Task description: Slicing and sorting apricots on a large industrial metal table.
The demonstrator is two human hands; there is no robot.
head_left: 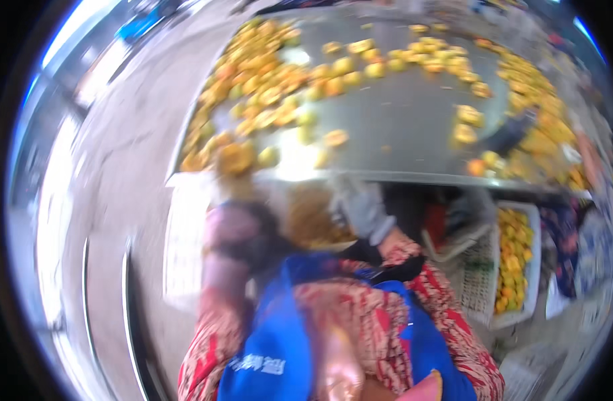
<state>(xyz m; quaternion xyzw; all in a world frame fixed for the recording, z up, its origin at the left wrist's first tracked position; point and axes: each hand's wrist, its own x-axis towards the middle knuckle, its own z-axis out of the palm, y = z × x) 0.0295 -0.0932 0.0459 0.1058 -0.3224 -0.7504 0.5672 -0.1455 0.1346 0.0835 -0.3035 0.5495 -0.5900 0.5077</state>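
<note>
Yellow-orange, peach-like fruit, some cut in halves, lies heaped on the left of a metal table. My left hand is smeared by motion at the table's near left edge, against a yellow-orange fruit shape; whether it grips this is unclear. My right hand, in a greyish-white glove, hangs just below the near edge, right of a container with brownish contents. Blur hides its fingers and anything in them. A cut fruit half lies on the table beyond it.
More fruit covers the table's right side, where another person's dark-sleeved arm reaches in. Below right stands a white crate of yellow fruit. A white crate stands under the left edge.
</note>
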